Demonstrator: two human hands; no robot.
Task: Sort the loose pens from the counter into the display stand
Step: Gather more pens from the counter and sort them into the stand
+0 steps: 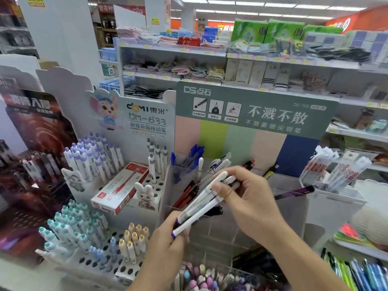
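Both hands hold a bundle of white pens (206,203) above the clear display stand (289,208): left hand (168,242) gripping its lower end, right hand (243,198) pinching the top.

white card (147,116) – "domi dm-633"; green header (262,106) – "ds-758".

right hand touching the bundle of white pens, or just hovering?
Touching. The head view shows the right hand with its fingers curled over the upper end of the bundle of white plastic pens, no gap visible; the left hand grips the lower end.
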